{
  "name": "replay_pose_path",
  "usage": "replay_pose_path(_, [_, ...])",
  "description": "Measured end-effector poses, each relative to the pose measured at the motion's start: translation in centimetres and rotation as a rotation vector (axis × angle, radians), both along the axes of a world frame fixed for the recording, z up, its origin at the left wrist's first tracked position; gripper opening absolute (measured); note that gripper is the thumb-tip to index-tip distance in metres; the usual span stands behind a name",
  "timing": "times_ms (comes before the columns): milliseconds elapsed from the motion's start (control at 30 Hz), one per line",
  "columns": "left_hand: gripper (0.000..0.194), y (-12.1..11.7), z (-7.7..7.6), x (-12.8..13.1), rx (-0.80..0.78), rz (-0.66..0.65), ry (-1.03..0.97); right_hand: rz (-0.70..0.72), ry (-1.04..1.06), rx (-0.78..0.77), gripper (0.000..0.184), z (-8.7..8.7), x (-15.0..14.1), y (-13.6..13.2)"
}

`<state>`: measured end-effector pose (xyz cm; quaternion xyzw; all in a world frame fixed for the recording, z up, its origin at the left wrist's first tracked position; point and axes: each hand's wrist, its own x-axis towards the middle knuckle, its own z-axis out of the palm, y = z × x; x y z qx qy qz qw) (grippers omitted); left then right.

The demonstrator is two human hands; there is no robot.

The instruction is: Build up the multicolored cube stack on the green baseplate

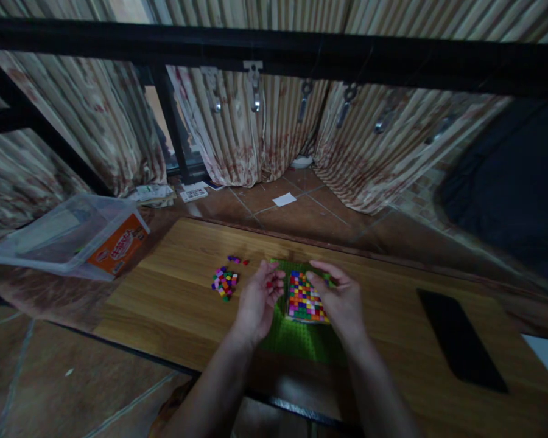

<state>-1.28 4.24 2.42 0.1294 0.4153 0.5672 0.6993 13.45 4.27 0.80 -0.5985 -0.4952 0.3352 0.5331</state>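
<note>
A square block of small multicoloured bricks (304, 299) lies on a green studded baseplate (290, 340) on the wooden table. My left hand (258, 301) is just left of it, palm turned up, its curled fingers around one or more small red bricks (269, 285). Over the top right part of the block is my right hand (344, 298). Its thumb and fingertips come together at the upper row, and whatever is between them is too small to make out. A pile of loose coloured bricks (224, 283) lies left of my left hand.
The wooden table (164, 292) has a few stray bricks (236, 260) behind the pile. A flat black object (461, 340) lies at the right. A clear plastic bin (73, 237) with an orange label stands at the left. Metal hooks hang from a dark bar (283, 52) in front of curtains.
</note>
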Motion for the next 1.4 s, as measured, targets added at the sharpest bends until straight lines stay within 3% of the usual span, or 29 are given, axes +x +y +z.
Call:
replay_pose_path(100, [0.036, 0.2, 0.7, -0.6, 0.009, 0.017, -0.170, -0.025, -0.199, 0.224, 0.017, 1.1, -0.5, -0.8])
replay_pose_path(200, [0.039, 0.2, 1.1, -0.8, 0.067, 0.003, -0.253, 0.088, -0.355, 0.318, 0.013, 2.0, -1.6, -1.6])
replay_pose_path(333, [0.041, -0.3, 1.4, -0.6, 0.138, -0.054, -0.277, 0.192, -0.535, 0.319, 0.013, 2.4, -3.2, -2.2])
replay_pose_path(500, [0.043, -1.0, 1.7, 0.0, 0.203, -0.092, -0.248, 0.169, -0.681, 0.288, 0.015, 2.1, -3.9, -2.2])
replay_pose_path(733, [0.042, -1.1, 1.5, 0.1, 0.239, -0.104, -0.193, 0.154, -0.579, 0.299, 0.013, 2.1, -3.4, -2.1])
replay_pose_path(900, [0.034, -0.5, 0.7, -1.0, 0.099, 0.011, 0.058, 0.016, -0.370, 0.279, 0.015, 1.4, 0.1, -1.0])
replay_pose_path(1033, [0.026, -0.3, 0.0, -1.0, 0.090, -0.020, 0.277, 0.021, -0.297, 0.140, 0.020, 0.2, 2.4, -0.2])
replay_pose_path(1133, [0.022, -0.4, -0.7, -0.4, 0.162, -0.098, 0.460, 0.084, -0.299, 0.093, 0.021, -0.6, 2.3, -0.1])
replay_pose_path(1267, [0.031, -0.4, -1.6, 0.1, 0.325, -0.184, 0.787, 0.128, -0.300, 0.073, 0.021, -1.3, 1.5, 0.0])
replay_pose_path(1400, [0.037, -0.8, -1.6, 0.0, 0.517, -0.235, 1.053, 0.124, -0.284, 0.060, 0.021, -1.5, 1.4, 0.2])
